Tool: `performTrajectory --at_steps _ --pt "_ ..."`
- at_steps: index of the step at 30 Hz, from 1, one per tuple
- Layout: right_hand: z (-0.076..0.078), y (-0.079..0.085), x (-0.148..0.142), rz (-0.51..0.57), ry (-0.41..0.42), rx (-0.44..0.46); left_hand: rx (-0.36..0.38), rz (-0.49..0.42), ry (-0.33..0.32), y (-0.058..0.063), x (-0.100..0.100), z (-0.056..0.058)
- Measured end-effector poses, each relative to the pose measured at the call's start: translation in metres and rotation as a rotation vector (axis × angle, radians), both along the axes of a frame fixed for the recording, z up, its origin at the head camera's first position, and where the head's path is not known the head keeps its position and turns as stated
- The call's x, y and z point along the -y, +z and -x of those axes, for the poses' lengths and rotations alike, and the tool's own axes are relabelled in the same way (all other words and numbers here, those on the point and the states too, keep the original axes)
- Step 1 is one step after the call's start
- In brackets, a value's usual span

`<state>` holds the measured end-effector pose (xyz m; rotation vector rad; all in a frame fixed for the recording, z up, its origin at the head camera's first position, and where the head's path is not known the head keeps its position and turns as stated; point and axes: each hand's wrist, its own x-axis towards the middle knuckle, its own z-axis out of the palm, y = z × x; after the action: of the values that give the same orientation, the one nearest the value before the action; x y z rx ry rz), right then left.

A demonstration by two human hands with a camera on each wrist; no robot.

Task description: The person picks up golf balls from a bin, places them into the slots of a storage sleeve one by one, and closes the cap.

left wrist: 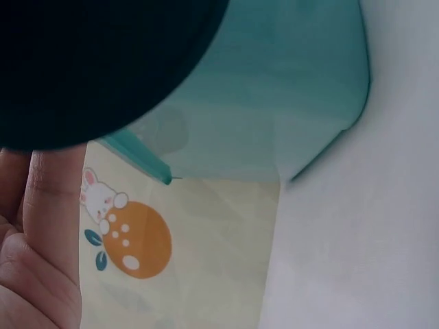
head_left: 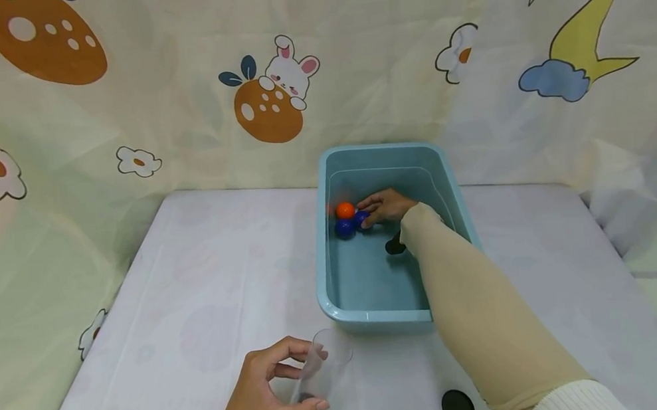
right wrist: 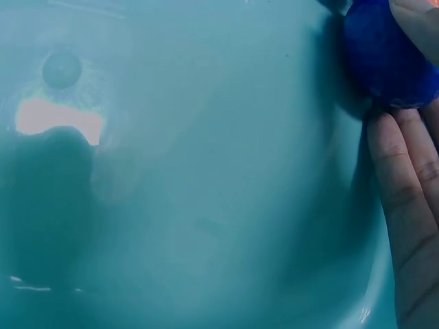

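At ten o'clock inside the plastic tub (head_left: pixel 367 284), right hand (head_left: pixel 387 207) pinches blue ball (right wrist: pixel 385 58) beside orange ball (head_left: pixel 345 210); beige sleeve (head_left: pixel 487 315) hides four o'clock. Outside at seven, left hand (head_left: pixel 264 395) grips clear container (head_left: pixel 321 376).

the sleeve (head_left: pixel 483 302) hides the near right corner of the tub (head_left: pixel 370 316) from me, plus part of a black object (head_left: pixel 395 245). on my left wrist view i can't identify a dark round shape (left wrist: pixel 89 62), cut off top-left. the right wrist view crops the right hand (right wrist: pixel 413 192), whose thumb (right wrist: pixel 421 26) covers some of a blue ball (right wrist: pixel 377 58)
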<state>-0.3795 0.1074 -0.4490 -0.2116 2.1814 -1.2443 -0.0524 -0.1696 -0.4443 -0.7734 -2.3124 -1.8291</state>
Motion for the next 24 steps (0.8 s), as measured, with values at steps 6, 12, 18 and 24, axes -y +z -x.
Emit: performTrajectory --at_steps 6,12,18,24 --pt "0.003 -0.001 0.000 -0.011 -0.014 0.012 -0.015 -0.013 -0.008 0.003 -0.001 0.002" --pt "0.003 0.003 -0.006 -0.043 -0.004 -0.019 -0.064 -0.008 0.004 0.006 -0.003 0.002" --pt "0.001 0.010 -0.011 -0.057 -0.014 -0.046 -0.081 -0.017 -0.001 0.008 -0.004 0.001" --pt "-0.006 0.027 -0.013 -0.065 -0.019 -0.063 -0.078 -0.012 0.003 0.008 -0.004 0.001"
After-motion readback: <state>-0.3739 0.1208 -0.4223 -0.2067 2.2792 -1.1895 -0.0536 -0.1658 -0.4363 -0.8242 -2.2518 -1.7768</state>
